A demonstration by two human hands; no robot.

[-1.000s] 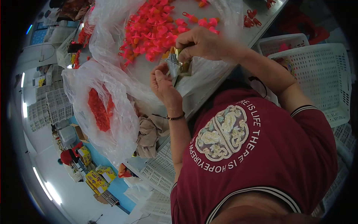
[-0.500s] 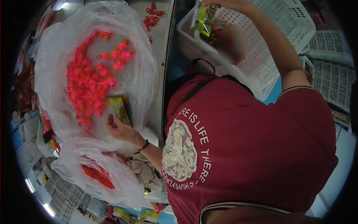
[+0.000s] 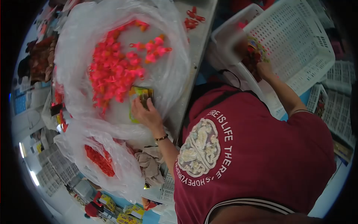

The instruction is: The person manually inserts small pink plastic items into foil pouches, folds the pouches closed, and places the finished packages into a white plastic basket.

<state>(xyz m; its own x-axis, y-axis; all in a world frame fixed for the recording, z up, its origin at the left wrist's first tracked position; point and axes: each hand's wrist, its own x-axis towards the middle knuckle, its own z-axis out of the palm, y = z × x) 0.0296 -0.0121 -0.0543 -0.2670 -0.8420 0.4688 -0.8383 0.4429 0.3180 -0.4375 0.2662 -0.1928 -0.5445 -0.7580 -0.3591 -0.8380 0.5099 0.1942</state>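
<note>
Packets [image 3: 141, 91], shiny yellow-green, lie at 10 o'c (clock read from centre of view), within the open mouth of a cloudy plastic bag [image 3: 74, 48], nr a heap of pink-and-orange pcs [image 3: 112, 71]. L hand [image 3: 147, 114] is over them: fingers curved across, thumb apart; can't tell if clamped or just resting. R hand [image 3: 264, 71] is at 2 o'c, by bright wrapped items [image 3: 257, 50] in a white tub [image 3: 220, 33]; its fingers are hidden, so can't tell if apart or together.

Risks, prob.: slick packets could slide or fan out if L hand presses unevenly; pink pcs could get dragged along b/c the heap is so close; loose plastic could snag fingers.

In the way: a white slotted basket [image 3: 298, 63], also 2 o'c, overlaps the tub; R forearm could bump its rim. Part of the tub is blurred.

Around: few loose red pcs [image 3: 192, 24] on bare table [image 3: 197, 41] at 12; second bag [image 3: 126, 175] w/ red pcs inside [image 3: 99, 160] at 8; beige cloth [image 3: 149, 166] at 7, nr L forearm.
</note>
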